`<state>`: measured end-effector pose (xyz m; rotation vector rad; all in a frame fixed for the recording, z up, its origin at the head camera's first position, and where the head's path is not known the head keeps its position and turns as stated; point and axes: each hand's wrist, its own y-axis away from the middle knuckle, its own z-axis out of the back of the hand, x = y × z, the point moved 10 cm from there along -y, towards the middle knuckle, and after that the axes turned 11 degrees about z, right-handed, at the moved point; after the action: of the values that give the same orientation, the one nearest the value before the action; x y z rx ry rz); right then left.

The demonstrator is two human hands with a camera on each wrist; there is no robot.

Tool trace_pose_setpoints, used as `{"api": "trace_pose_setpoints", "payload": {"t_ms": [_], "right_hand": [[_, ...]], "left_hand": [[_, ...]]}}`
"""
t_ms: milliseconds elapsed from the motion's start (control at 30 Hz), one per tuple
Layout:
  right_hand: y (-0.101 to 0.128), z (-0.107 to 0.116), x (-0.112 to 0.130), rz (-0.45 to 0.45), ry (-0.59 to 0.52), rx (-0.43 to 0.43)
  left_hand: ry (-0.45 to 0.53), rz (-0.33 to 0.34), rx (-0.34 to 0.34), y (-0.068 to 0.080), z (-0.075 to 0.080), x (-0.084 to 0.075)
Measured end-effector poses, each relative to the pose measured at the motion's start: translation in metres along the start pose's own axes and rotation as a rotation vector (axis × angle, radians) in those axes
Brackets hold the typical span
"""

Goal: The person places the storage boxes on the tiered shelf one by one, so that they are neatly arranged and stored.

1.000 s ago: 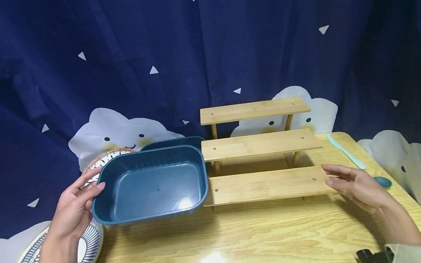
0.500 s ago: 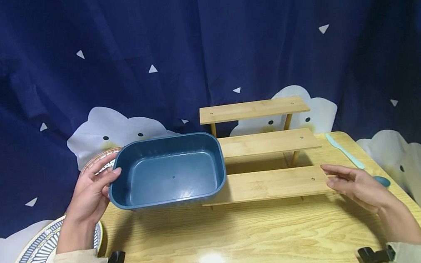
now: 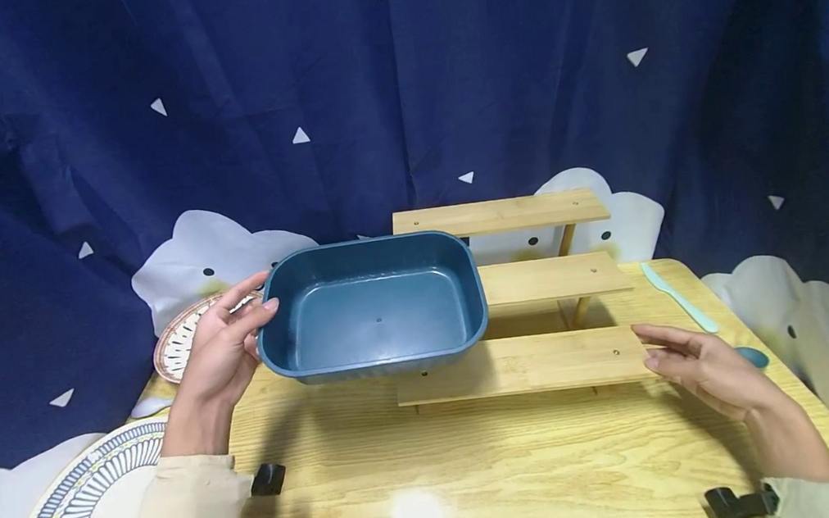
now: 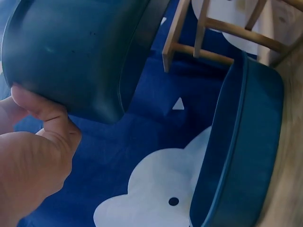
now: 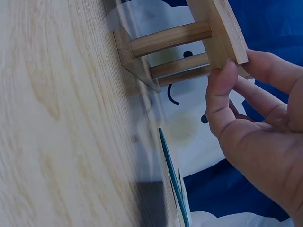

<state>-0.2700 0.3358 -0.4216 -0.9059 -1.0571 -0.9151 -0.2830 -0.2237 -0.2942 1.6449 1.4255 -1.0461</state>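
My left hand (image 3: 218, 350) grips a deep, dark blue rectangular plastic bin (image 3: 379, 320) by its left end, thumb over the rim. The bin is held up with its inside facing me, overlapping the left side of a three-step wooden display rack (image 3: 542, 363). In the left wrist view the thumb and fingers hold the bin's end wall (image 4: 71, 56). My right hand (image 3: 713, 373) pinches the right end of the rack's lowest board; the right wrist view shows thumb and fingers on the board's end (image 5: 227, 42). A second blue bin (image 4: 251, 146) stands beyond, hidden in the head view.
A patterned round plate (image 3: 74, 511) lies at the front left, with a smaller rust-rimmed plate (image 3: 174, 346) and a pale spoon-like piece (image 3: 149, 406) behind it. Right of the rack lie a mint knife (image 3: 680, 301) and a blue spoon (image 3: 753, 357). A navy curtain (image 3: 258, 75) hangs behind.
My left hand has carried the bin right and upward, from beside the rack to in front of its left side. The right hand stays at the lowest board.
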Motion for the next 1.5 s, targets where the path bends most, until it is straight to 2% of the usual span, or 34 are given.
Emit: {"api": "trace_pose_setpoints", "payload": {"t_ms": [367, 533, 933, 1233, 1500], "right_hand": [[-0.001, 0.001, -0.001, 0.007, 0.023, 0.005], [0.0, 0.001, -0.001, 0.001, 0.013, 0.011], [-0.001, 0.001, 0.001, 0.02, 0.034, 0.016], [0.0, 0.002, 0.002, 0.014, 0.023, 0.017], [-0.001, 0.001, 0.002, 0.029, -0.009, 0.034]], "left_hand": [[-0.034, -0.005, -0.053, -0.014, -0.021, -0.002], [-0.045, 0.013, -0.065, -0.025, -0.032, 0.005], [-0.082, 0.024, -0.018, -0.059, -0.067, 0.011], [-0.066, 0.044, -0.059, -0.087, -0.074, 0.021], [-0.106, 0.044, -0.072, -0.111, -0.086, 0.025]]}}
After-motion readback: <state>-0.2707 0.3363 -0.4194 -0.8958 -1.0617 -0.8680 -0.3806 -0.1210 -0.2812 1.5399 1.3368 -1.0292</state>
